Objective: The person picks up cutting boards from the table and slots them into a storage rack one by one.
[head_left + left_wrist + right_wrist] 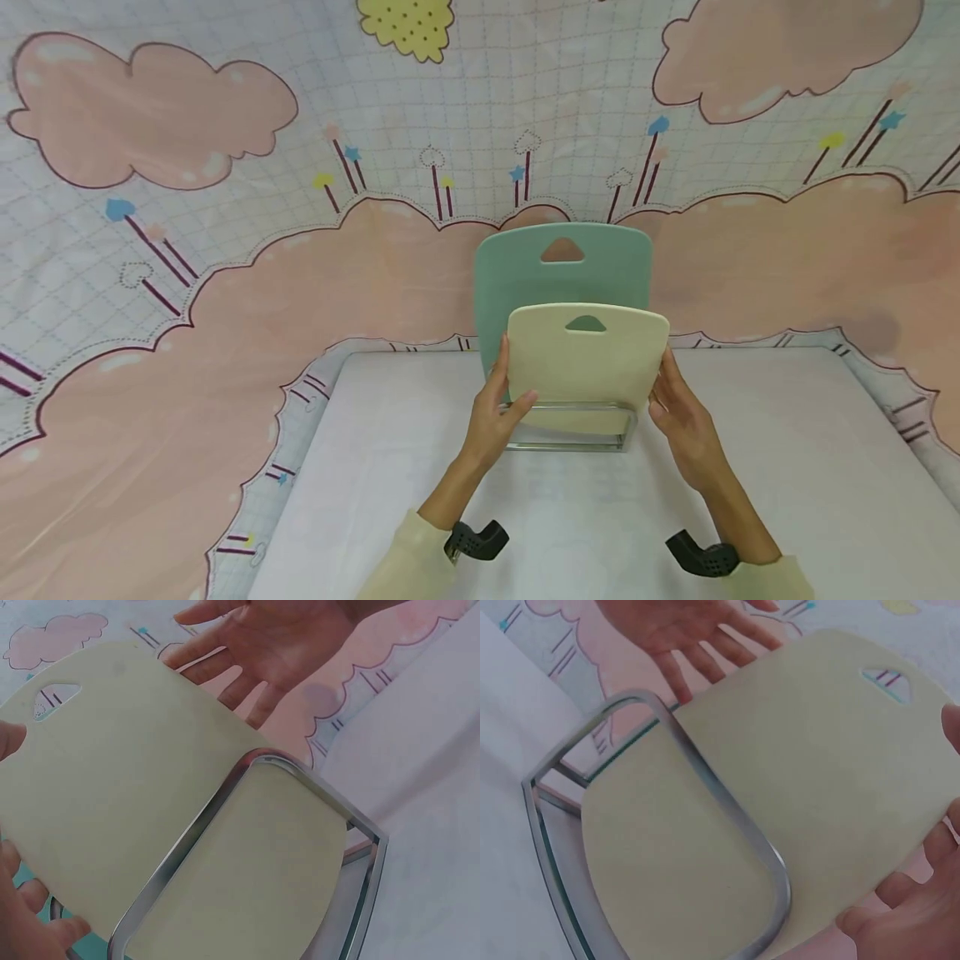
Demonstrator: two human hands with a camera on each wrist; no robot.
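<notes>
A cream cutting board (585, 358) with a handle slot stands in a metal wire rack (570, 447), its lower part behind the front bar. Behind it rises a larger green cutting board (525, 275), partly covered by the cream one. My left hand (489, 421) is at the cream board's left edge, thumb toward the front. At the opposite edge, my right hand (686, 425) has its fingertips against the side. In the left wrist view the right hand (277, 637) shows extended fingers; the right wrist view shows the left hand (682, 630) likewise extended.
A white tabletop (390, 492) lies under the rack. The backdrop cloth (300, 275) with clouds and candle shapes hangs behind and spreads around the table's sides. Black wrist cameras (480, 540) are strapped to both forearms.
</notes>
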